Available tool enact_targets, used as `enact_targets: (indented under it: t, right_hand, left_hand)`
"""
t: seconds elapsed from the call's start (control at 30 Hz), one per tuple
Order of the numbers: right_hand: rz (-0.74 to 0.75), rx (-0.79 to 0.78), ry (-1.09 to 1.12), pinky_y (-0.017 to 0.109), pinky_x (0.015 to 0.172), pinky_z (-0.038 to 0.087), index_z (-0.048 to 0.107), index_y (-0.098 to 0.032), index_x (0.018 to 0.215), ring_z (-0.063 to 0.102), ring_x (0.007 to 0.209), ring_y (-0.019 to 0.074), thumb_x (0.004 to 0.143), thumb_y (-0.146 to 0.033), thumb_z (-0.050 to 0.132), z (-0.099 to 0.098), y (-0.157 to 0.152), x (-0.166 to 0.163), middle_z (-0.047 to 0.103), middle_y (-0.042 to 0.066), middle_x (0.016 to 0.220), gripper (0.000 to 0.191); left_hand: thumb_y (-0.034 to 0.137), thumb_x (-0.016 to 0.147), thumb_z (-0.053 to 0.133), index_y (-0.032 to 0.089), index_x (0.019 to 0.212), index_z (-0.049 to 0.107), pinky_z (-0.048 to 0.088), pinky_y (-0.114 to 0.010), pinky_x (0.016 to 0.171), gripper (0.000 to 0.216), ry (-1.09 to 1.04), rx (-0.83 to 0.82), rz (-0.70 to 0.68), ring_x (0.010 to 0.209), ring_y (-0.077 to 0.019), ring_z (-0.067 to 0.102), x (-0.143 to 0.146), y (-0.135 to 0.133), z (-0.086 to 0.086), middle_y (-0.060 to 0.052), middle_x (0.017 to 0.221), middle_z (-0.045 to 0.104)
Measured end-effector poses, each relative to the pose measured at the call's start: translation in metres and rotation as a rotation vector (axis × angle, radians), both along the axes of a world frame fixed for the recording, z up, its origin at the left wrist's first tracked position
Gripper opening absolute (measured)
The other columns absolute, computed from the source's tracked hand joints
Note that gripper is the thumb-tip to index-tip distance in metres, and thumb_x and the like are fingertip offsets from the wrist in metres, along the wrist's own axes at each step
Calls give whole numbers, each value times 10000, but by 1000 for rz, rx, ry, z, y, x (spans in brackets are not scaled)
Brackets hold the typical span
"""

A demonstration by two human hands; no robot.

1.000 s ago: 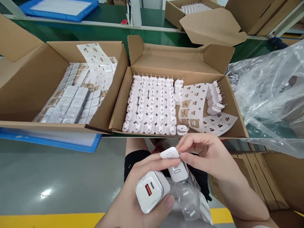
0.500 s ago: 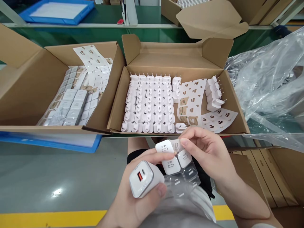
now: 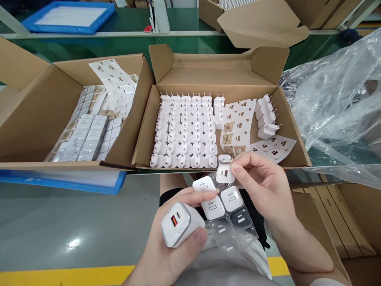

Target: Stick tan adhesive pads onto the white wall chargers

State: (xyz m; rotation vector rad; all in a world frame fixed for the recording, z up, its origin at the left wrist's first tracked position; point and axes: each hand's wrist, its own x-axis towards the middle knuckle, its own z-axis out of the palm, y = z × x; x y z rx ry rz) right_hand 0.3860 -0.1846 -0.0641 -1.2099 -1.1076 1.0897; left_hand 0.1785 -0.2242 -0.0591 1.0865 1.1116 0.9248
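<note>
My left hand (image 3: 175, 234) is wrapped round a white charger (image 3: 180, 224), its face with an orange-red port and a smaller port turned up toward me. The same hand's forefinger lies over a clear sheet of stickers (image 3: 222, 230). White rounded-square stickers (image 3: 213, 207) with port outlines sit on its upper part; the lower part shows bare clear squares. Thumb and forefinger of my right hand (image 3: 262, 178) pinch the edge of a white square sticker (image 3: 225, 174) with two port cutouts, at the sheet's top. Whether it still touches the sheet I cannot tell.
An open carton (image 3: 222, 89) in front holds rows of white chargers (image 3: 184, 135), prongs up, and used sticker sheets (image 3: 238, 123). Left of it, another carton (image 3: 26, 123) contains stacked sticker sheets. Clear plastic wrap (image 3: 342, 95) lies at right; a blue tray (image 3: 68, 29) sits behind.
My right hand has lifted the white square sticker up from the sheet's top corner, toward the carton edge. My left hand and the charger have barely moved.
</note>
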Motion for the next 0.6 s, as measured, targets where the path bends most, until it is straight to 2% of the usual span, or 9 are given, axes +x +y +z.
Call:
enact_targets:
  t: [0.2, 0.37, 0.6]
  right_hand:
    - [-68, 51, -17, 216, 598, 562, 675, -223, 743, 642, 640, 132, 941, -283, 801, -4, 1, -3, 682, -12, 692, 242]
    - [-109, 57, -26, 244, 579, 548, 684, -226, 758, 648, 647, 150, 956, -355, 813, -5, 1, -4, 687, -2, 707, 269]
    - [-198, 99, -69, 273, 613, 537, 699, -230, 771, 623, 654, 153, 973, -332, 799, -7, 2, -6, 675, -2, 717, 247]
  left_hand:
    - [571, 857, 877, 318, 1131, 910, 574, -358, 1040, 375, 40, 41, 26, 1166, -325, 758, 0, -1, 0, -72, 1211, 840]
    - [579, 836, 888, 281, 1116, 912, 593, -401, 1035, 410, 31, 18, 21, 1143, -352, 768, 0, 0, 0, -102, 1191, 843]
    - [586, 841, 878, 296, 1121, 911, 574, -426, 1065, 404, 56, 47, 29, 1166, -365, 753, 2, -2, -3, -92, 1186, 863]
